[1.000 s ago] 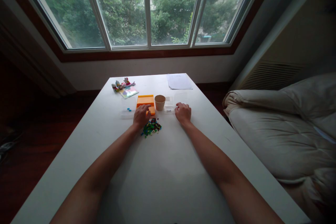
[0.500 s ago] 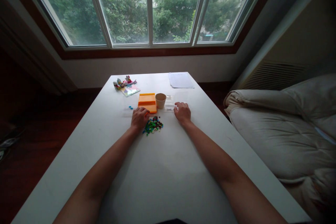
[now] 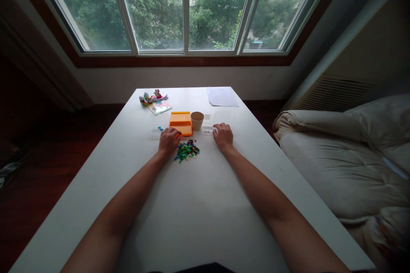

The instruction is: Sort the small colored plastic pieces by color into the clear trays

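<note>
My left hand (image 3: 169, 140) rests on the table at the left of a pile of small coloured bricks (image 3: 187, 151), mostly green, blue and dark red. Its fingers are loosely bent beside the front edge of an orange tray (image 3: 180, 123), and I see nothing held in them. To the right, my right hand (image 3: 223, 135) lies palm down with its fingers slightly bent and apart. Its fingertips are at the edge of a clear plastic box (image 3: 208, 123); whether they touch it is hard to tell. A brown paper cup (image 3: 197, 121) stands upright between the orange tray and that box.
Another clear container (image 3: 155, 134) with a few blue pieces lies left of the orange tray. Small colourful figures (image 3: 152, 98) and a printed card (image 3: 160, 107) lie at the back left of the white table (image 3: 205, 204). White paper (image 3: 223, 96) lies at the back right.
The whole view has shifted slightly as my head moved. Both hands keep nearly the same places on the table, and the bricks, cup and tray stay put.
</note>
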`<state>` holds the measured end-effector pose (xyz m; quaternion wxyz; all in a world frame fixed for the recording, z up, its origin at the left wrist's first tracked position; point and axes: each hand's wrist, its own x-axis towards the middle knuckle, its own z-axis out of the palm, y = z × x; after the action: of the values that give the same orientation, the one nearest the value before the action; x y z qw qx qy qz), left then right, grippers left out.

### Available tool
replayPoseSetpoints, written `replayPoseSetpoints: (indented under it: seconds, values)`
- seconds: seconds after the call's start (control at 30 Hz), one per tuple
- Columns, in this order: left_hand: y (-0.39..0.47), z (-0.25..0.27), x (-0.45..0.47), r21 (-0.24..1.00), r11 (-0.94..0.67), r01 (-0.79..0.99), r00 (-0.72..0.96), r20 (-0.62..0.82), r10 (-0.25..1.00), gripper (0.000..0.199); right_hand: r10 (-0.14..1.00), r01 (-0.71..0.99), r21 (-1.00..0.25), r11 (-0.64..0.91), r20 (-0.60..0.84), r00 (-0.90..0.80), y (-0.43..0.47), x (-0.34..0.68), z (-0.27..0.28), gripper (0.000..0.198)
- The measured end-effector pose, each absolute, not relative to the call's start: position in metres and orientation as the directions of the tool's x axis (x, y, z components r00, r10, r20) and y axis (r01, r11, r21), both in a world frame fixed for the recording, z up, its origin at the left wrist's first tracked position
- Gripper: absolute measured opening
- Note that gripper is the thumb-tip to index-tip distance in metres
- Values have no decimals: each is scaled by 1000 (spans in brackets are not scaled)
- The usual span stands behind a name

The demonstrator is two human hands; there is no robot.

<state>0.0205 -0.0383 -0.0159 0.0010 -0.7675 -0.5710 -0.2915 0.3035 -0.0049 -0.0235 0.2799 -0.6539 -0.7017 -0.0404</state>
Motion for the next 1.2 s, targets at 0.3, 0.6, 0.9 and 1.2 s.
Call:
replayPoseSetpoints:
  seconds: [0.3, 0.6, 0.9, 1.2]
  values:
    - [-37, -18, 18, 347, -404, 846, 217, 468, 857, 20, 846, 828, -278, 487, 386, -368, -23, 276, -9, 21]
    - [-22, -16, -13, 465, -327, 823, 99, 449, 888, 24, 815, 782, -244, 573, 265, -515, -27, 255, -16, 13]
    - [-27, -24, -3, 466, -364, 807, 210, 350, 913, 23, 809, 759, -285, 585, 278, -519, -29, 252, -20, 14]
    - [-37, -23, 14, 450, -406, 795, 286, 312, 906, 24, 831, 764, -338, 549, 317, -458, -26, 252, -21, 13]
